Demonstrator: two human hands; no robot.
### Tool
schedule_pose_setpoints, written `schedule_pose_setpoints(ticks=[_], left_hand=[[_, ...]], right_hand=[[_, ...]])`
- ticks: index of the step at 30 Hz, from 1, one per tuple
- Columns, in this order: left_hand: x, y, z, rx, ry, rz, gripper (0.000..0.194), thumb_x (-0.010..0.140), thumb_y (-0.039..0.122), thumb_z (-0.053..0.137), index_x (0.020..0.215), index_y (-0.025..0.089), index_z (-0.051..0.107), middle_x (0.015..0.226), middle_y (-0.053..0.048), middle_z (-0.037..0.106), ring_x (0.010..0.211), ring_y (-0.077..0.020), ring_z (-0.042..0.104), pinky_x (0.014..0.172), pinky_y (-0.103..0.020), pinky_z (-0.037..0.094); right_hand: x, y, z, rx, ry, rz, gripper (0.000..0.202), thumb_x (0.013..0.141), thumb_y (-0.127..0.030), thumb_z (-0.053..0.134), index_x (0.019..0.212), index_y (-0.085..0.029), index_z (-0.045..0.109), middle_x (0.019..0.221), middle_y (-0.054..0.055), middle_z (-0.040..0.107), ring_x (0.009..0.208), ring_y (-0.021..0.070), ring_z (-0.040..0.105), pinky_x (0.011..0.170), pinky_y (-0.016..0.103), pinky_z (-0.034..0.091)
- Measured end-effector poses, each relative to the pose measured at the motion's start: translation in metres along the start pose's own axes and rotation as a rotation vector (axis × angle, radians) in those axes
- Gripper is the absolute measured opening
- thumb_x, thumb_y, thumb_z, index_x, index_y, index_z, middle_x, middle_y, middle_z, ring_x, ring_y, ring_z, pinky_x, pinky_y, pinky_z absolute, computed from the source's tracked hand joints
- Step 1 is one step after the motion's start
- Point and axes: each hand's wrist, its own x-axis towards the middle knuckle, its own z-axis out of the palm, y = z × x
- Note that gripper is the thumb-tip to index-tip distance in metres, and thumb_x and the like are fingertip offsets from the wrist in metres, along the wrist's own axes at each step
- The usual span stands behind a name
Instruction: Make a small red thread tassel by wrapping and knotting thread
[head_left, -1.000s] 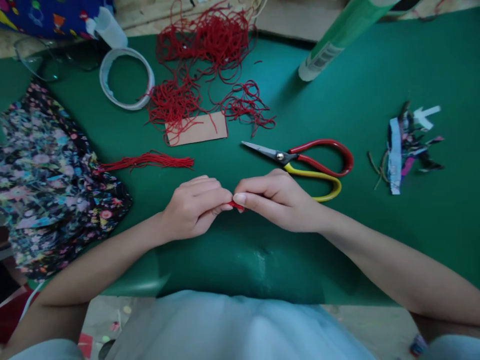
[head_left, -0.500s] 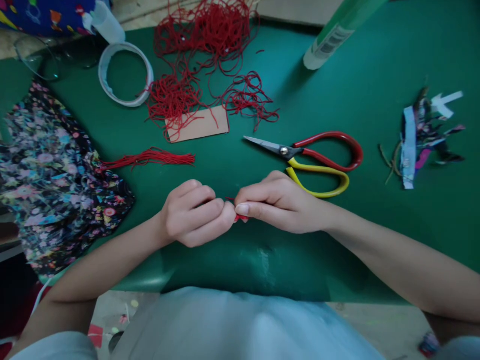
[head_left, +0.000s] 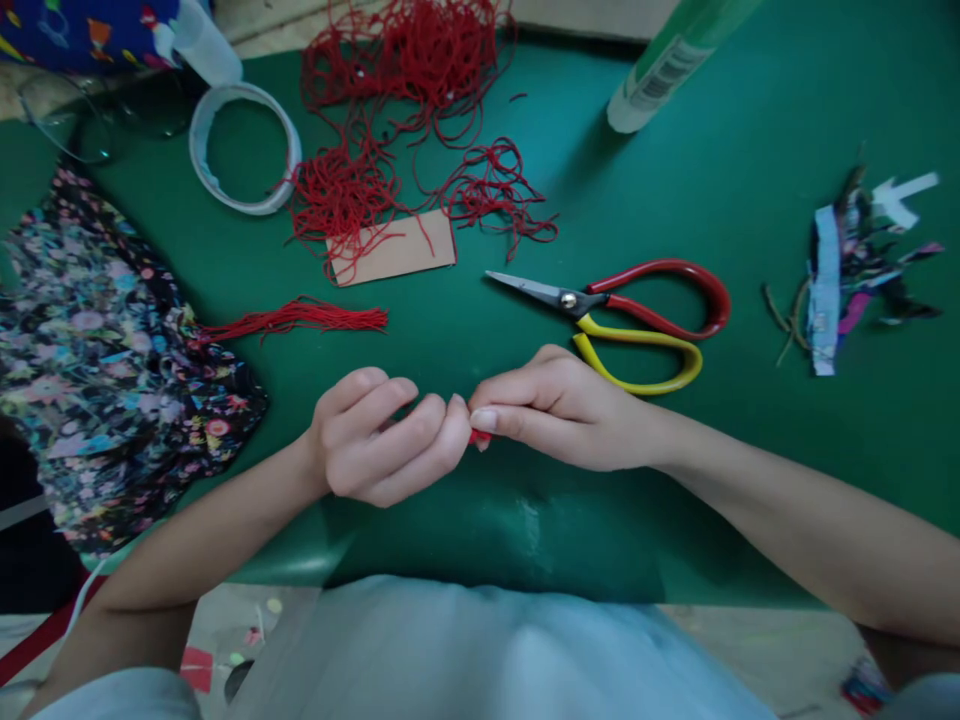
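Observation:
My right hand (head_left: 547,412) is closed in a pinch, thumb on top, on a small bit of red thread (head_left: 480,437), most of it hidden by the fingers. My left hand (head_left: 390,435) meets it fingertip to fingertip, its fingers curled in at the same red thread; the tips are partly hidden. Just beyond the right hand lie scissors (head_left: 568,300) with one red and one yellow handle, blades pointing left. A red thread tassel (head_left: 315,316) lies above the left hand. A cardboard strip (head_left: 405,250) sits behind, under loose red threads (head_left: 345,190).
A bigger red thread heap (head_left: 427,50), a tape roll (head_left: 196,150) and glasses (head_left: 105,155) are at the back. A green bottle-like tube (head_left: 637,95) stands there too. Floral fabric (head_left: 90,370) covers the left side; fabric scraps (head_left: 825,290) lie right on the green table (head_left: 750,480).
The fingers of my left hand have loosened and lifted a little, the hand shifting slightly left. My right hand keeps its pinch almost unmoved. Less red shows between the hands.

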Motion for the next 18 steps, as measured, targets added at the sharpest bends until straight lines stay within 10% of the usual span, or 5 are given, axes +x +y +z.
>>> schedule_pose_setpoints(ticks=[8,18], left_hand=[[-0.002,0.009,0.011,-0.515,-0.156,-0.542,0.022,0.096,0.037,0.053,0.091,0.017,0.062,0.092,-0.008,0.068,0.089,-0.0207,0.057,0.078,-0.037,0.043],[0.005,-0.004,0.003,-0.934,-0.406,-0.569,0.035,0.103,0.039,0.037,0.084,0.020,0.060,0.086,-0.001,0.070,0.089,-0.0163,0.056,0.085,-0.037,0.032]], right_hand=[[-0.009,0.010,0.018,-0.713,0.340,-0.230,0.027,0.099,-0.019,0.049,0.074,-0.017,0.057,0.055,-0.005,0.046,0.050,0.0067,0.040,0.049,0.021,0.032],[-0.009,0.007,0.012,-1.217,0.305,-0.588,0.025,0.097,-0.022,0.053,0.073,-0.020,0.059,0.052,-0.005,0.034,0.048,0.0095,0.034,0.042,0.028,0.030]])
